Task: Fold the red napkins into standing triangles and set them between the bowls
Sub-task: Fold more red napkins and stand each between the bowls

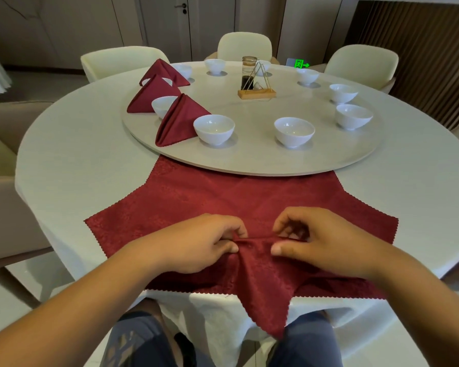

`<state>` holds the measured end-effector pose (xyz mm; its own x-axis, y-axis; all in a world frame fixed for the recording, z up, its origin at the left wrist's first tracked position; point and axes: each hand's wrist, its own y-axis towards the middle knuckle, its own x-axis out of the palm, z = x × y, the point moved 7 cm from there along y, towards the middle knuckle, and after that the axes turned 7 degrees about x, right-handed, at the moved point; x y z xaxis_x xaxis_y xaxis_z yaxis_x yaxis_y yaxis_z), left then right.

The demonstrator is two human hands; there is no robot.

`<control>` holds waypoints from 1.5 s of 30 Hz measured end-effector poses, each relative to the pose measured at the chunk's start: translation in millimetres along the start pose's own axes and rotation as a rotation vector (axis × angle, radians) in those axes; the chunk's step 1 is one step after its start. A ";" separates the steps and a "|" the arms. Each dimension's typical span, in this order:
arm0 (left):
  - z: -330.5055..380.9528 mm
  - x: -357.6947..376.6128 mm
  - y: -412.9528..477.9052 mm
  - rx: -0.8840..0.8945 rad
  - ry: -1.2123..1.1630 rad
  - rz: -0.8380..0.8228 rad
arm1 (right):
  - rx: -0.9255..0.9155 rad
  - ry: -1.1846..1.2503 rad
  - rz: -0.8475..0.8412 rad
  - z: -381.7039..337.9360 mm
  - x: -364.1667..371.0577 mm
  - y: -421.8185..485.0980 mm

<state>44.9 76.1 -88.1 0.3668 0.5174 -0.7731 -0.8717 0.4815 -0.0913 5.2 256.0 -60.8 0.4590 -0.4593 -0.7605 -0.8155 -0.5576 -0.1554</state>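
Round clothed table [64, 165], lazy Susan [249, 154] at its centre. Open red napkin [223, 197] lies flat just on our side of the lazy Susan. Three standing triangles [180, 120] sit along its left rim among the white bowls [214, 128]. Its near and right gaps are unfilled. Below it, our left hand [196, 245] and right hand [326, 242] pinch a raised ridge of napkin between curled fingers and thumbs. We judge the fourth fold is just starting. Next we should carry the crease over evenly.
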 end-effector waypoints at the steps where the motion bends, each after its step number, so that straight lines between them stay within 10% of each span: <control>1: -2.3 0.7 0.4 -0.007 0.006 -0.017 | -0.004 -0.015 -0.003 -1.7 3.5 -3.6; 13: 13.3 4.4 -3.9 0.022 0.192 0.146 | 0.025 -0.048 -0.021 6.9 6.7 3.3; 20: -7.0 -5.4 1.2 0.017 -0.108 0.179 | -0.057 -0.021 0.127 -2.5 3.0 -4.9; 34: -9.8 6.8 -3.3 0.001 -0.312 -0.073 | 0.024 0.215 -0.256 -8.0 30.3 -5.3; 42: -29.8 -30.2 -10.1 -0.032 -0.027 0.729 | 0.165 0.257 0.124 29.6 10.9 58.2; 45: 2.4 -10.8 -6.1 0.251 0.276 0.557 | 0.174 0.059 0.222 42.6 6.1 88.6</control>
<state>47.0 69.3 -77.7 -0.2414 0.5525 -0.7978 -0.7927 0.3620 0.4906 -79.2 233.3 -106.1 0.2782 -0.5987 -0.7511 -0.9442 -0.3141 -0.0994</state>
